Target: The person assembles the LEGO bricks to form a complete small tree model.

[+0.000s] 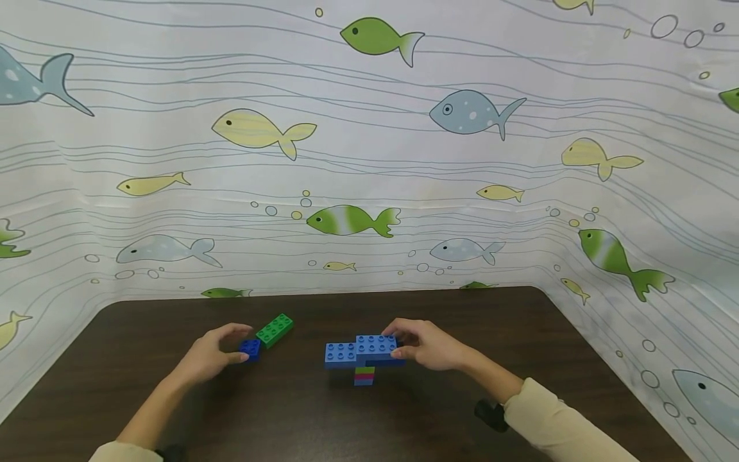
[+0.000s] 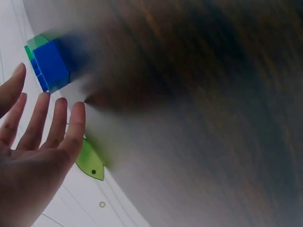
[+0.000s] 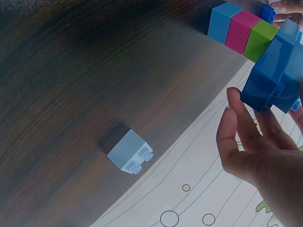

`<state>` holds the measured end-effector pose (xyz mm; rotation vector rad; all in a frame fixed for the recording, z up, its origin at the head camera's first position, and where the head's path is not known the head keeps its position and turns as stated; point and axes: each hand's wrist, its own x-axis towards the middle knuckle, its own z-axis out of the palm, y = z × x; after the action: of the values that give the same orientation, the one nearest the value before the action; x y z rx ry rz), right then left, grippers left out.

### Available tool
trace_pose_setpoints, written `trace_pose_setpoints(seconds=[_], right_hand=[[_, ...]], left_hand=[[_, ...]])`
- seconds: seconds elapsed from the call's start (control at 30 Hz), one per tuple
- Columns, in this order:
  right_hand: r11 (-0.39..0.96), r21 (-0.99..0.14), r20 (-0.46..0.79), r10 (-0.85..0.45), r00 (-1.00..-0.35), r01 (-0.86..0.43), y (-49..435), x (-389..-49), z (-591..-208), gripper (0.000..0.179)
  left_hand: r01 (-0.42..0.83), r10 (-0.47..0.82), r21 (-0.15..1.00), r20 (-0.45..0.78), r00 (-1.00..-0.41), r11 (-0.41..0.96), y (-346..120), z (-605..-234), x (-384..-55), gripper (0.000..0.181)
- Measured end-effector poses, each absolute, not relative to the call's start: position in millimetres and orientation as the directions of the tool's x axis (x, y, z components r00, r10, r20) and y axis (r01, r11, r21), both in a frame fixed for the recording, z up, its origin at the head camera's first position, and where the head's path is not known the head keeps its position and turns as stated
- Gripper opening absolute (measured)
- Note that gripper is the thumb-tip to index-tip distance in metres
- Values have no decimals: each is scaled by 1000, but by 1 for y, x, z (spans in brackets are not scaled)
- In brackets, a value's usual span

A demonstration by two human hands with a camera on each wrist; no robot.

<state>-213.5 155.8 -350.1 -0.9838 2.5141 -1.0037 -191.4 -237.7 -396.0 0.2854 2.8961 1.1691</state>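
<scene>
In the head view a structure of toy building bricks stands mid-table: a narrow column (image 1: 364,376) of light blue, pink and lime green bricks, topped by wide blue bricks (image 1: 340,353). My right hand (image 1: 432,345) holds the right end of the uppermost blue brick (image 1: 375,345), thumb at the near side and fingers behind. To the left, my left hand (image 1: 208,355) reaches around a small dark blue brick (image 1: 251,348), thumb and fingers spread. The left wrist view shows a gap between those fingers and the dark blue brick (image 2: 51,66). Just behind it lies a green brick (image 1: 275,330).
A pale blue-grey brick (image 3: 129,150) sits on the table in the right wrist view, its studs facing the wall. The dark wooden table (image 1: 277,417) ends at a wall covering (image 1: 369,160) printed with fish.
</scene>
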Motion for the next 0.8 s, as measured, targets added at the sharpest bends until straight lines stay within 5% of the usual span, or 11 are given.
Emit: trace_pose_setpoints(seconds=[0.8], right_hand=[[535,-685,9,-674,-739,-496,155,-213,-350,26]], left_hand=[[153,205,690,7,-979,707,-219,-407,-190,42]])
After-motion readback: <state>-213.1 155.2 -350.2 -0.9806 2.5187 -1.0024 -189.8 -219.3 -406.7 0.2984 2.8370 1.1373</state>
